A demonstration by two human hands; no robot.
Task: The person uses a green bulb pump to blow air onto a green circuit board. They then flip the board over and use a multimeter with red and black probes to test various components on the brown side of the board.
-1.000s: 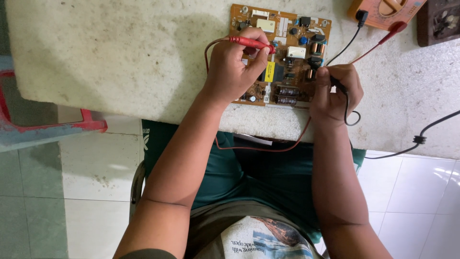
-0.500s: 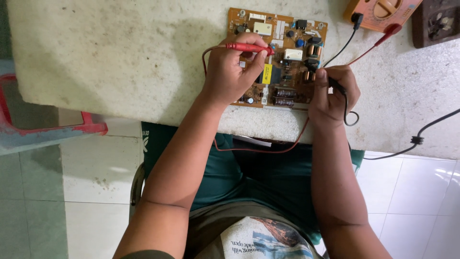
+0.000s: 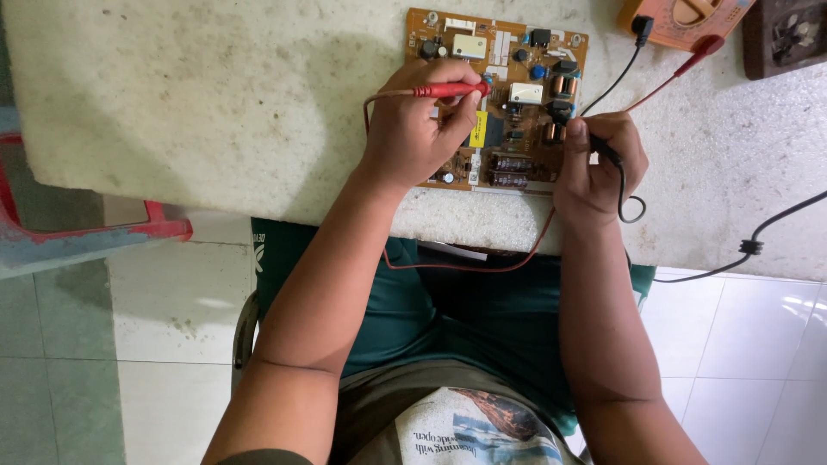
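Observation:
A brown circuit board (image 3: 517, 60) with capacitors, coils and white relays lies on the pale stone tabletop (image 3: 215, 95). My left hand (image 3: 422, 129) grips a red test probe (image 3: 448, 89), held sideways with its tip over the middle of the board. My right hand (image 3: 599, 159) pinches a black test probe (image 3: 603, 148) against the board's right edge, near the copper coils. Red and black leads run from the probes to an orange multimeter (image 3: 680, 21) at the table's far edge.
A dark brown box of small parts (image 3: 788, 34) sits at the far right corner. A black cable (image 3: 758, 241) hangs off the table's right side. A red plastic stool (image 3: 86, 232) stands on the tiled floor to the left.
My left hand and the red probe have shifted slightly toward me on the board. My right hand stays at the board's right edge.

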